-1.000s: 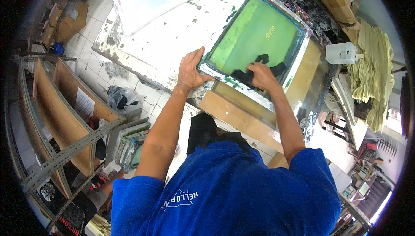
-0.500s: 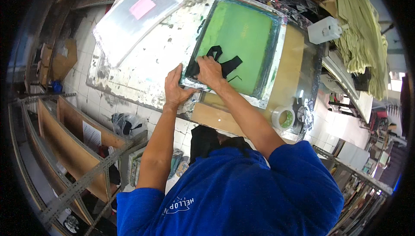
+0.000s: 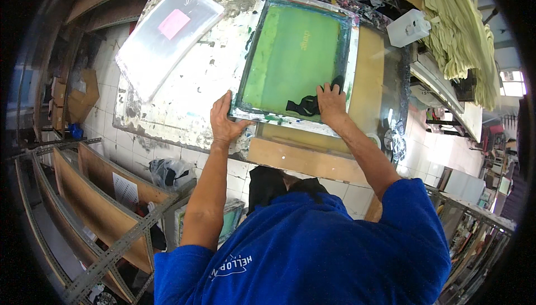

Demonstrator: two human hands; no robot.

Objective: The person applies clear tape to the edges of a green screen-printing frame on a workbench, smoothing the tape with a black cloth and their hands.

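Observation:
A framed printing screen (image 3: pixel 290 56) with green mesh lies flat on the paint-stained white table (image 3: pixel 190 90). My left hand (image 3: pixel 224 119) grips the near left corner of the screen's frame. Over on the mesh near the frame's near right side, my right hand (image 3: pixel 330 103) presses a black rag (image 3: pixel 304 104) down.
A clear plastic-wrapped flat pack (image 3: pixel 167 34) with a pink label lies at the table's far left. A white plastic jug (image 3: pixel 408 26) and a pile of pale yellow cloth (image 3: pixel 460 31) sit at the right. Wooden shelves (image 3: pixel 84 193) on a metal rack stand below left.
My right hand has slid the black rag from the mesh's near left toward its near right side. The left hand stayed on the frame's corner. The view shifted as my head moved.

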